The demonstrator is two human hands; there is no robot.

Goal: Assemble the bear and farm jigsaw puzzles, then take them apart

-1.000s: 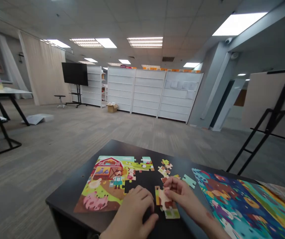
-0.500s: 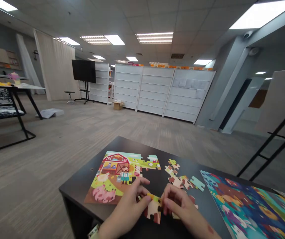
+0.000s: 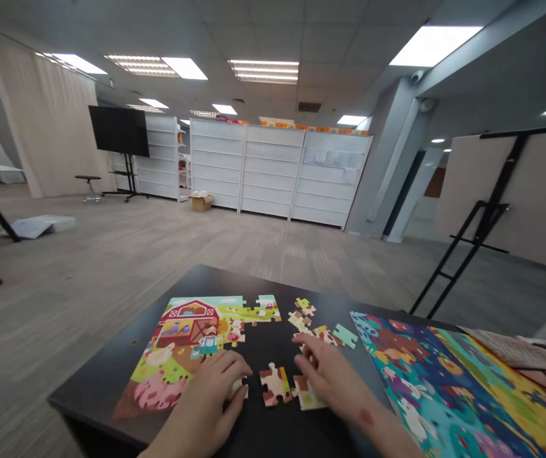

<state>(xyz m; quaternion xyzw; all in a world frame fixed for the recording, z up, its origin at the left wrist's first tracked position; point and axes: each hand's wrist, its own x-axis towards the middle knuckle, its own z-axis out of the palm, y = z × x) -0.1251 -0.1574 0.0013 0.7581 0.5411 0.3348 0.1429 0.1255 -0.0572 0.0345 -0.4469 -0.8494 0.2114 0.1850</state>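
Observation:
A partly assembled farm jigsaw puzzle (image 3: 172, 337) with a red barn and a pink pig lies on the dark table. My left hand (image 3: 210, 394) rests over its lower right edge, fingers bent, thumb apart; a bit of puzzle shows between thumb and fingers. A cow-patterned puzzle piece (image 3: 275, 383) lies flat between my hands, with another brown, cream and green piece (image 3: 307, 394) beside it. My right hand (image 3: 327, 372) hovers at or touches the loose pieces, forefinger stretched out and thumb apart. Its other fingers are partly hidden. A light-blue piece (image 3: 345, 336) lies past it.
Colourful picture boards (image 3: 425, 375) cover the table's right side, with folded cloth (image 3: 520, 350) beyond. The dark table's (image 3: 124, 369) far edge faces carpeted floor. An easel stand (image 3: 477, 222) stands at the right; white shelves (image 3: 273, 172) and a black screen (image 3: 119, 130) are farther back.
My hands have parted, leaving the cow-patterned piece flat on the table. The left hand is now over the puzzle's edge, the right by the loose pieces. The view has turned right.

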